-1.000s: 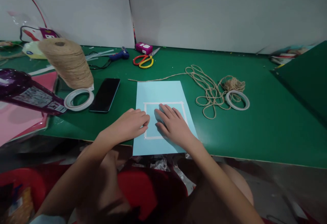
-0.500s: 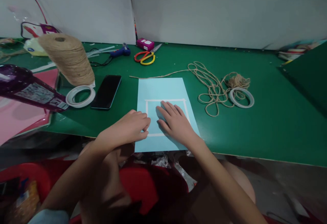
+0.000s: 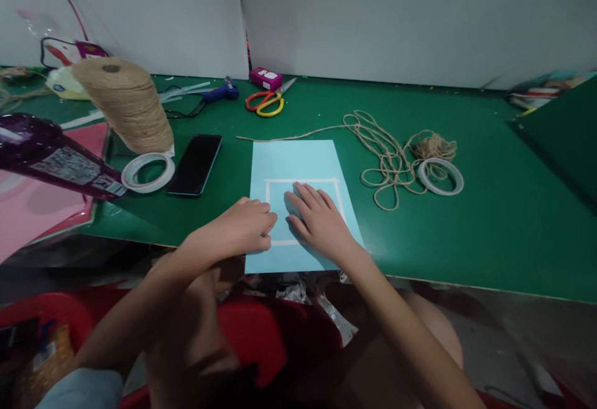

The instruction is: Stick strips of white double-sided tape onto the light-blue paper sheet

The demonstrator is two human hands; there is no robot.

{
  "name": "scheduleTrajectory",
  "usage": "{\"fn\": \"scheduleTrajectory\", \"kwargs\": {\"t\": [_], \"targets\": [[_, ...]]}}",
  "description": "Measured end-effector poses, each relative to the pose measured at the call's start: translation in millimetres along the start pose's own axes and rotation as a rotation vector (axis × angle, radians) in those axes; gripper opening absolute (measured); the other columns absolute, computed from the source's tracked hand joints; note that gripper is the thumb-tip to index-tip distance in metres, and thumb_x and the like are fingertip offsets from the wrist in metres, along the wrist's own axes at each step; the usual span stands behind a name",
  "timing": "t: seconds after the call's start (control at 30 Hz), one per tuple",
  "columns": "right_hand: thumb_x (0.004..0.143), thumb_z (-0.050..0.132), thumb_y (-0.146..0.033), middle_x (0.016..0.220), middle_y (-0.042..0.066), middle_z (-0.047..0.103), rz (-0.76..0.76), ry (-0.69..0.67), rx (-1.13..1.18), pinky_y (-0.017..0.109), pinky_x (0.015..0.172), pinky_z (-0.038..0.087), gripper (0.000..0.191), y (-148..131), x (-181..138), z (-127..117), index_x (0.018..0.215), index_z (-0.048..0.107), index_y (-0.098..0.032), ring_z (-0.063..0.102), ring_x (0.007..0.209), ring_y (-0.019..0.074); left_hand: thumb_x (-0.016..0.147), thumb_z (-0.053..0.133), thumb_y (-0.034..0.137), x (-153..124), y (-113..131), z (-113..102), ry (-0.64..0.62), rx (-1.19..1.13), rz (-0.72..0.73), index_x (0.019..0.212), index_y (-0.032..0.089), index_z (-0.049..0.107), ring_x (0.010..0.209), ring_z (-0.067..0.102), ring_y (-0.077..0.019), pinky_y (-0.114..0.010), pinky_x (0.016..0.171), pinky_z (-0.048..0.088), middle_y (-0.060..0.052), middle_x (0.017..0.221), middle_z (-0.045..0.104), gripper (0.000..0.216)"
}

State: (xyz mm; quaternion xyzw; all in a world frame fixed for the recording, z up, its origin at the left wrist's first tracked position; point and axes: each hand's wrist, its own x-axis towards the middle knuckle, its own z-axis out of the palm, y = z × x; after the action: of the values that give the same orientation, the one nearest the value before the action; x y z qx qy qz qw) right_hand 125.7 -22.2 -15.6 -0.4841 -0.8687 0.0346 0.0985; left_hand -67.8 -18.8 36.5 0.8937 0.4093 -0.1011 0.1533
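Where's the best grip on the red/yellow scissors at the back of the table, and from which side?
Take the scissors by the looped handles, the red and yellow rings at their left end. They lie flat with the blades pointing right and back toward the wall, near the pink box. Coming from the front left likely meets the loops first and keeps fingers off the blades.

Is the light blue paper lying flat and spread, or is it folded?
Spread flat: the light blue paper lies as one sheet on the green table.

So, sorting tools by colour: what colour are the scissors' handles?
One red, one yellow on the scissors in the head view.
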Motion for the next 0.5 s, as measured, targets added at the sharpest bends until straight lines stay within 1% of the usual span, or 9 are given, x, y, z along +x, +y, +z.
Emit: {"fn": "scheduleTrajectory", "kwargs": {"t": [0.17, 0.3, 0.5], "targets": [[0.094, 0.032, -0.038, 0.149, 0.008, 0.030, 0.001, -0.012, 0.001, 0.043, 0.110, 0.023, 0.048, 0, -1, -1, 0.137, 0.040, -0.020, 0.027, 0.136, 0.0241, 0.070, 0.045, 0.016, 0, 2, 3, 0.032, 0.027, 0.000, 0.069, 0.018, 0.051, 0.073, 0.050, -0.0189, -0.035, 0.073, 0.036, -0.004, 0.074, 0.054, 0.007], [0.094, 0.032, -0.038, 0.149, 0.007, 0.030, -0.002, -0.009, 0.008, 0.043, 0.110, 0.023, 0.047, 0, -2, -1, 0.137, 0.040, -0.020, 0.027, 0.136, 0.0239, 0.073, 0.044, 0.016, -1, 5, 5, 0.054, 0.068, -0.008, 0.069, 0.018, 0.052, 0.076, 0.051, -0.0202, -0.035, 0.073, 0.036, -0.005, 0.074, 0.055, 0.009], [0.094, 0.033, -0.037, 0.149, 0.009, 0.030, 0.006, -0.017, 0.021, 0.043, 0.110, 0.022, 0.048, 0, -3, -2, 0.137, 0.041, -0.019, 0.027, 0.136, 0.0243, 0.076, 0.042, 0.015, -3, 11, 3, 0.024, 0.119, -0.030, 0.076, 0.016, 0.055, 0.080, 0.052, -0.0226, -0.037, 0.077, 0.038, -0.008, 0.080, 0.056, 0.012]]}}
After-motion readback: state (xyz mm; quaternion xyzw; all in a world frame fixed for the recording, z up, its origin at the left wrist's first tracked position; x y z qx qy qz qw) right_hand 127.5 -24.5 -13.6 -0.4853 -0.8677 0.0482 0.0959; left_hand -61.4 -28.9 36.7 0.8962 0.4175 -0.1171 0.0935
